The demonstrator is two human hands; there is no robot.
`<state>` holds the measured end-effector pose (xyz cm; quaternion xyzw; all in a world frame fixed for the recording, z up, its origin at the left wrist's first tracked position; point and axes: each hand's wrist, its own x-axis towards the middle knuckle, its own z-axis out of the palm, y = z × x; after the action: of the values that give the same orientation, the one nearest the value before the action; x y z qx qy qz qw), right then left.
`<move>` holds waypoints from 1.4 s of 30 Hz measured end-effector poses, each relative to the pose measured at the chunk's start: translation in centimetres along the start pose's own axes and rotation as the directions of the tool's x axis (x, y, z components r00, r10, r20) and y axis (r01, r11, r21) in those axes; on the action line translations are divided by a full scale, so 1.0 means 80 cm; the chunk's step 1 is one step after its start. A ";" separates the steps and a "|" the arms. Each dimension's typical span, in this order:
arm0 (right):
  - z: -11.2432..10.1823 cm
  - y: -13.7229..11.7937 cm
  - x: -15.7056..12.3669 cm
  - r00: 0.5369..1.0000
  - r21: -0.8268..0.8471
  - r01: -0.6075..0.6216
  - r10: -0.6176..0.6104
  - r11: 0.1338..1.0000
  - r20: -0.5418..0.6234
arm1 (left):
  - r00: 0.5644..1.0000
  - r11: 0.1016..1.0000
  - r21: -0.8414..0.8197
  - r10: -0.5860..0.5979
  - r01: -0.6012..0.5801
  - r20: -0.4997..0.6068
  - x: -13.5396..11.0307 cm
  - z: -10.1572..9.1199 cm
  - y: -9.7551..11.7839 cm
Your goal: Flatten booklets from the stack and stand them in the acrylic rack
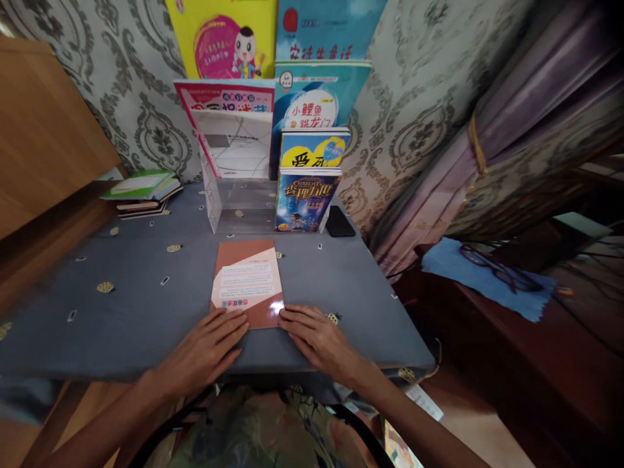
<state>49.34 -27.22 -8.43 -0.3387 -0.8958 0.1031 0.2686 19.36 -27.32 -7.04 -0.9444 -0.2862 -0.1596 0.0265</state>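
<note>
A thin brown book (248, 281) with a white slanted label lies flat on the grey tablecloth (146, 305), just in front of me. My left hand (209, 351) rests palm down, its fingers stretched out and touching the book's near left corner. My right hand (316, 338) also lies flat with fingers extended, its fingertips at the book's near right corner. Neither hand grips anything. Behind the book stands a clear acrylic rack (234, 201) holding several children's books, with a dark blue one (306, 200) in the front right slot.
A small stack of books (143, 192) with a green one on top sits at the table's far left. A black phone (340, 221) lies right of the rack. Patterned wallpaper and a tied curtain (487, 149) stand behind. A blue cloth (487, 276) with glasses lies on a dark side surface.
</note>
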 end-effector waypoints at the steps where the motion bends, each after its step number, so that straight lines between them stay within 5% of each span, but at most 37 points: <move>1: -0.001 -0.002 0.000 1.000 0.002 -0.015 0.015 1.000 -0.004 | 1.000 1.000 0.001 0.019 -0.019 0.014 0.010 0.005 0.006; 11: -0.004 0.002 0.001 0.986 0.141 -0.138 0.150 0.980 -0.077 | 0.997 0.999 -0.009 0.034 -0.034 0.070 0.082 0.034 0.042; 16: 0.000 0.024 0.026 0.987 0.171 -0.150 0.156 0.974 -0.025 | 0.997 0.999 0.024 -0.033 0.032 0.074 0.075 0.036 0.047; 27: 0.028 0.122 0.147 0.975 -0.001 -0.220 0.219 0.976 0.039 | 0.993 0.999 0.003 -0.051 0.051 0.111 0.068 0.037 0.045; 42: 0.024 0.101 0.129 0.966 -0.109 -0.240 0.248 0.965 0.071 | 0.995 1.000 0.017 -0.023 0.022 0.097 0.043 0.021 0.056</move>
<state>46.28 -14.30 -8.76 -0.4548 -0.8619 0.1047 0.1984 25.01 -28.96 -7.33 -0.9476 -0.2990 -0.1114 0.0179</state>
